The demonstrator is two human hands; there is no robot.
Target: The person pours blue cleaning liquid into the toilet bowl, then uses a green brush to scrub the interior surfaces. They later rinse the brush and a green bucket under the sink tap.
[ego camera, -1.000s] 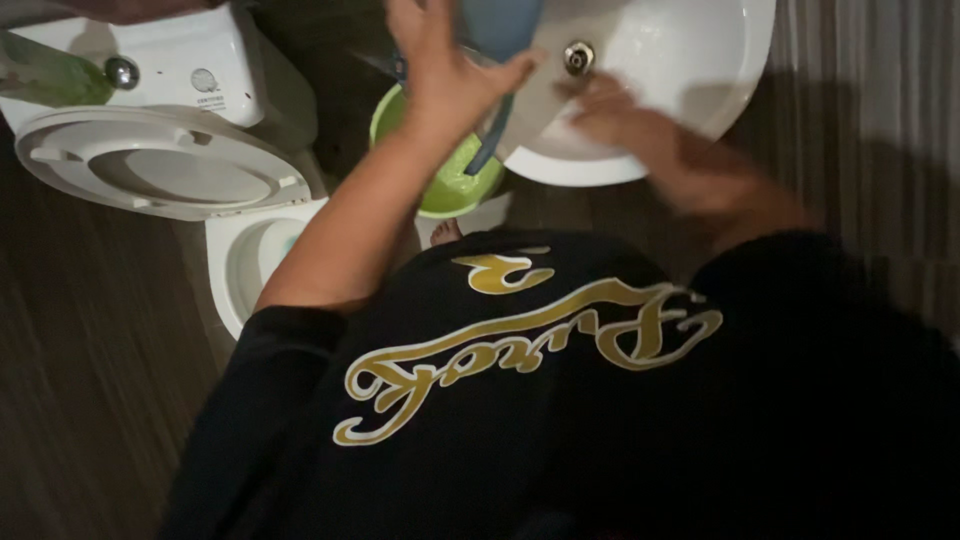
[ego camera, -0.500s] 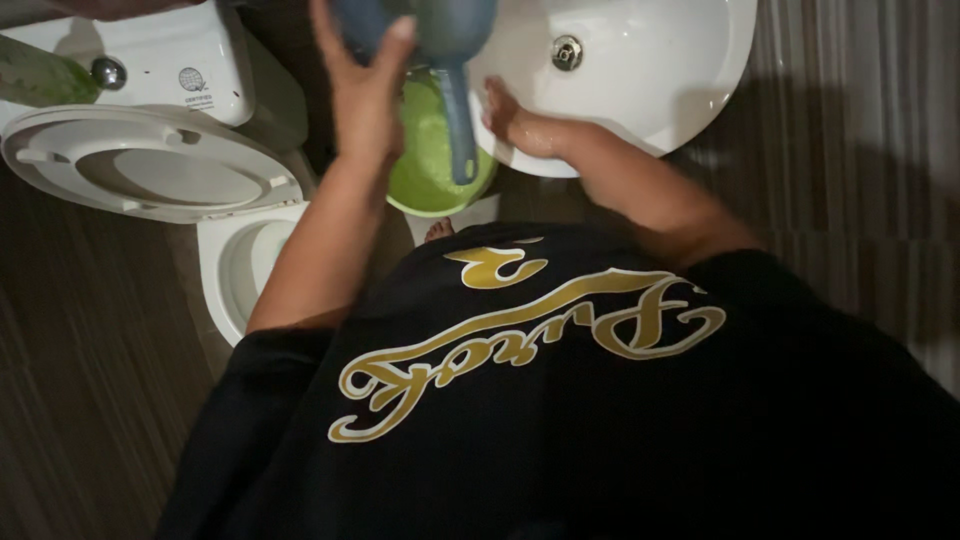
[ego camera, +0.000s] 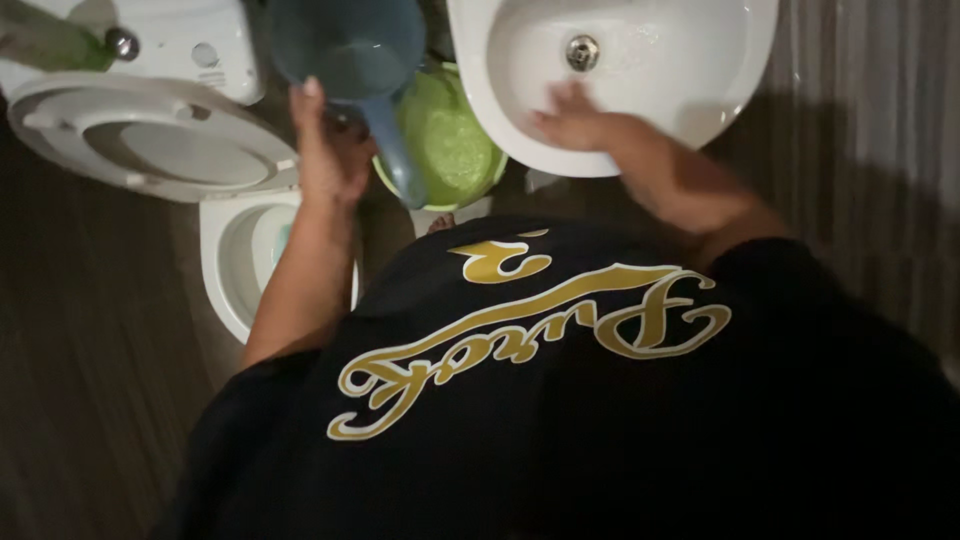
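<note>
while the white sink basin (ego camera: 720,90) is being rubbed, right hand (ego camera: 570,118) spread flat inside it, the left hand (ego camera: 325,160) grips a blue dipper (ego camera: 350,50) above the green bucket (ego camera: 450,140); pouring rinse water likely follows.

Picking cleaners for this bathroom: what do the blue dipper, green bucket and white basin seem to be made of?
Blue dipper: likely plastic, matte, thin moulded wall and handle.
Green bucket: likely plastic, uniform colour, soft sheen.
White basin: probably glazed ceramic, glossy highlights, thick rounded rim.
</note>
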